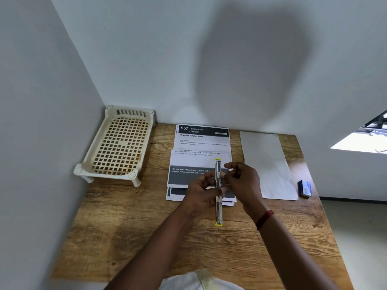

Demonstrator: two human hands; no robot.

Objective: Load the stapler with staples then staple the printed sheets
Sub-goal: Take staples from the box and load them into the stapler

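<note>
A yellow-and-metal stapler (218, 170) is swung fully open into one long line over the printed sheets (201, 143), its near end (218, 216) over the wood. My left hand (202, 189) grips the stapler's middle from the left. My right hand (243, 181) is beside the stapler on the right, fingers curled and pinching at its open channel; what they hold is too small to tell. A small blue staple box (305, 189) lies at the right edge of the table.
A cream plastic basket tray (117, 147) stands in the back left corner against the walls. A blank white sheet (268, 164) lies right of the printed stack. The wooden table (146, 227) ends at the right, near the box.
</note>
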